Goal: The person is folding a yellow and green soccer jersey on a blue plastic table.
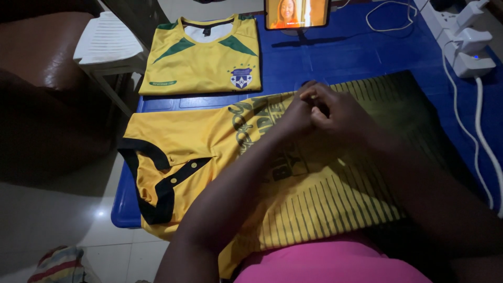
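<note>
Hands meet over the middle of the table: the left hand (296, 112) and the right hand (340, 112) press together, fingers curled and interlocked above the yellow polo shirt (220, 152), and I cannot tell whether they pinch any cloth between them. Both forearms reach in from six o'clock, the left one crossing the shirt's chest, the right one coming from four o'clock in shadow. The shirt lies flat and sideways on the blue table (346, 52), its black collar and buttoned placket at nine o'clock, its hem end, printed with thin dark stripes, running toward three o'clock; the cloth looks soft and slightly creased. At eleven o'clock from the hands a folded jersey (201, 57) sits neatly squared, yellow with green shoulder panels and a small crest. At twelve o'clock a tablet (297, 13) stands upright with its screen lit. White cables (471, 131) trail down the table at three o'clock from a power strip (461, 36) with plugs. A white plastic chair (107, 42) stands at ten o'clock.
</note>
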